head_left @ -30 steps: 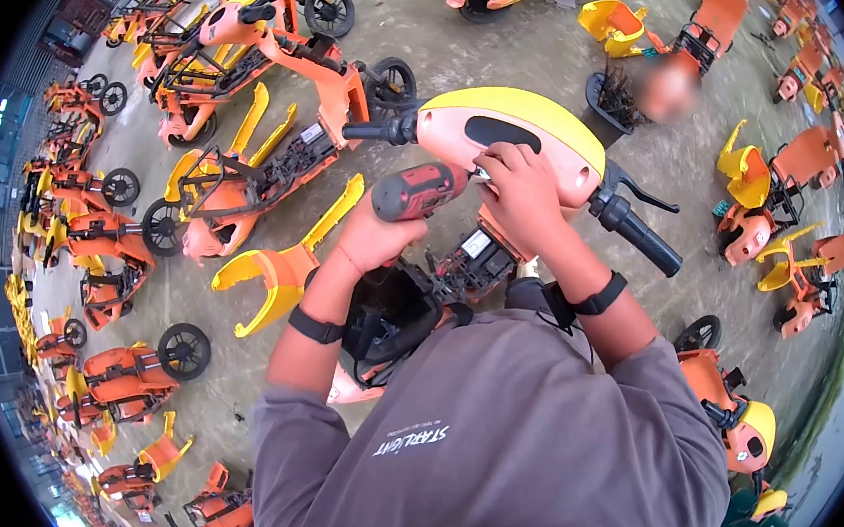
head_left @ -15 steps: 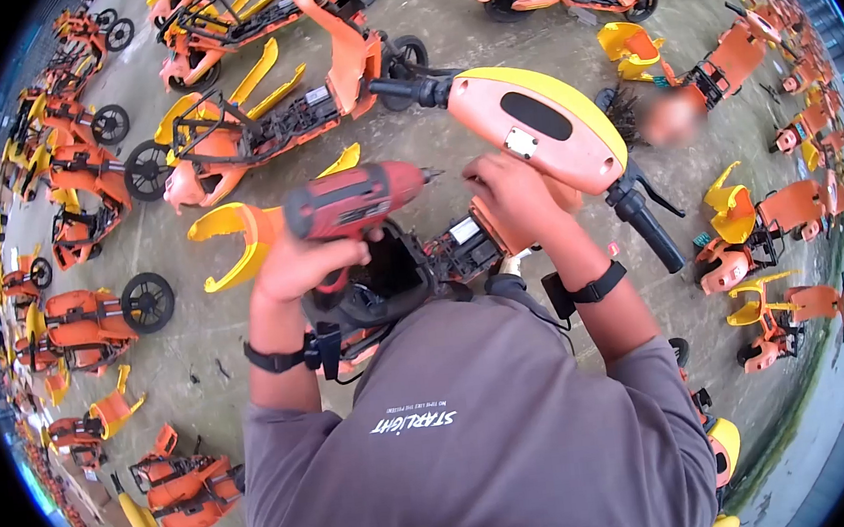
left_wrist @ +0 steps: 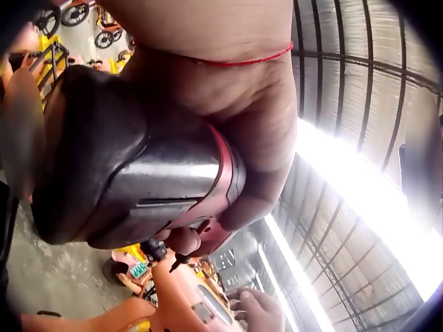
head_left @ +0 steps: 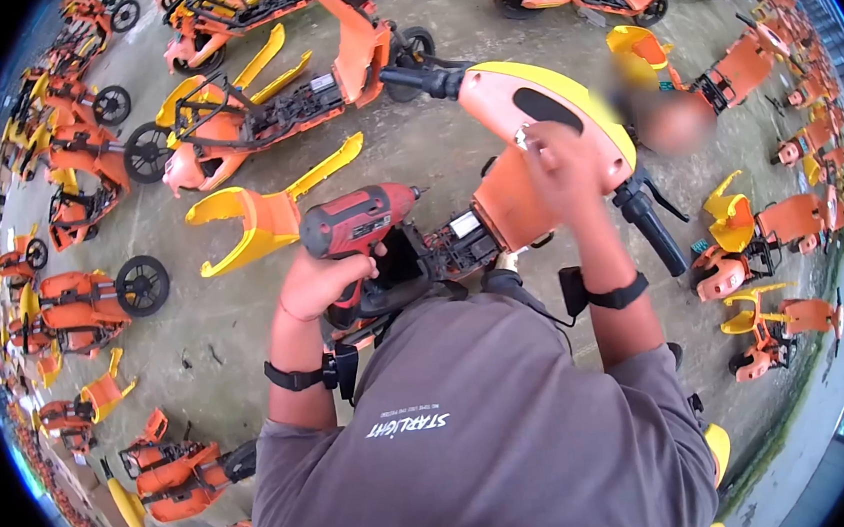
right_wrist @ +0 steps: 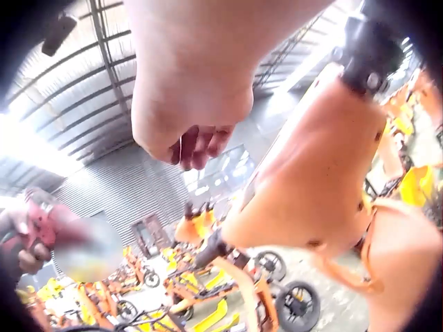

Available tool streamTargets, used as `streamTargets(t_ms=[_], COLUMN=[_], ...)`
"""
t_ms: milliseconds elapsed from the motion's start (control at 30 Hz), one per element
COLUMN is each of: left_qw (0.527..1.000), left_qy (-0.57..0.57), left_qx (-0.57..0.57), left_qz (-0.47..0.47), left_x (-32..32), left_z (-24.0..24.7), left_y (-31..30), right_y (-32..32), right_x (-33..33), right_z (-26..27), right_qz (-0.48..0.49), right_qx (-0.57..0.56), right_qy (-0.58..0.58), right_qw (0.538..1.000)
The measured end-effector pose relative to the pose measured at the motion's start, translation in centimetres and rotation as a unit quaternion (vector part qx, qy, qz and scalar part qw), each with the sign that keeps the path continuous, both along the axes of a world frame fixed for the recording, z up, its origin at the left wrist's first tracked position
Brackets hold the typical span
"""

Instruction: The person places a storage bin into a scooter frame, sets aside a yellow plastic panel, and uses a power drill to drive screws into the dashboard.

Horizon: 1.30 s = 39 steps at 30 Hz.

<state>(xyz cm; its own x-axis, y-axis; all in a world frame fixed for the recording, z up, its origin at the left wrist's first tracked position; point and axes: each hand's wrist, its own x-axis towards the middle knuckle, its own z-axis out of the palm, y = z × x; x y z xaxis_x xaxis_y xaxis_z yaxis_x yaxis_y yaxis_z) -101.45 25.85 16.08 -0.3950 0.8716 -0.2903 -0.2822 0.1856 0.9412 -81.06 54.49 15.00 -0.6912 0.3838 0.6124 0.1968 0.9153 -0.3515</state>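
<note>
My left hand (head_left: 318, 283) grips the handle of a red and black cordless driver (head_left: 358, 219), its bit pointing toward the handlebar cover (head_left: 500, 104). That cover is orange with a yellow top and a dark oval display (head_left: 547, 110). A small whitish plate (left_wrist: 204, 312) lies on it beside the display, partly covered by my right hand in the head view. My right hand (head_left: 569, 170) is over the cover's near side with fingers (right_wrist: 197, 149) curled downward. I cannot tell whether its fingertips pinch anything.
A black grip with brake lever (head_left: 652, 228) juts out right of the cover. Below sit the scooter's orange front panel (head_left: 517, 200) and exposed electronics (head_left: 459, 245). A yellow-orange body part (head_left: 256, 223) lies on the floor at left. Several stripped scooters stand all around.
The driver has come back from the cover to the left with my left hand. My right hand dropped off the cover, uncovering the whitish plate, then moved back up and right over it.
</note>
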Motion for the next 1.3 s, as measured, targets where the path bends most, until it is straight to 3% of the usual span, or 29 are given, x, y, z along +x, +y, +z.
streamTargets(t_ms=[33, 133, 200, 267, 333, 400, 467, 633, 1200, 1300], left_qw=[1.0, 0.997, 0.994, 0.992, 0.98, 0.98, 0.988, 0.987, 0.984, 0.966], left_qy=[-0.015, -0.025, -0.014, -0.005, 0.119, 0.118, 0.071, 0.082, 0.097, 0.192], left_qx=[0.007, 0.035, 0.046, 0.048, 0.08, 0.075, 0.039, 0.027, -0.009, 0.028], left_qz=[-0.014, -0.06, -0.094, -0.118, -0.141, -0.141, -0.134, -0.139, -0.152, -0.169], left_x=[0.4, 1.3, 2.0, 2.6, 3.1, 3.8, 4.0, 4.1, 4.0, 3.7], left_z=[0.1, -0.2, -0.3, 0.0, -0.6, 0.3, 0.8, 0.5, 1.9, 2.6], left_y=[1.1, 5.2, 8.0, 10.7, 12.8, 13.9, 14.5, 15.5, 16.6, 17.0], right_y=[0.9, 4.7, 5.7, 7.0, 5.7, 5.5, 5.6, 5.5, 5.0, 5.0], right_x=[1.5, 6.6, 8.9, 9.6, 8.7, 8.4, 8.5, 8.3, 8.2, 8.2], right_z=[1.3, 1.4, 0.9, -0.8, 1.0, 0.5, 0.5, 0.8, 1.0, 1.0], right_qz=[-0.082, -0.267, -0.338, -0.339, -0.326, -0.326, -0.329, -0.329, -0.317, -0.314], right_qx=[-0.066, -0.008, -0.141, -0.212, -0.172, -0.119, -0.131, -0.173, -0.091, -0.084], right_qy=[0.032, 0.057, 0.034, 0.042, -0.018, -0.003, -0.007, -0.004, -0.011, -0.009], right_qw=[0.994, 0.962, 0.93, 0.916, 0.929, 0.938, 0.935, 0.928, 0.944, 0.946])
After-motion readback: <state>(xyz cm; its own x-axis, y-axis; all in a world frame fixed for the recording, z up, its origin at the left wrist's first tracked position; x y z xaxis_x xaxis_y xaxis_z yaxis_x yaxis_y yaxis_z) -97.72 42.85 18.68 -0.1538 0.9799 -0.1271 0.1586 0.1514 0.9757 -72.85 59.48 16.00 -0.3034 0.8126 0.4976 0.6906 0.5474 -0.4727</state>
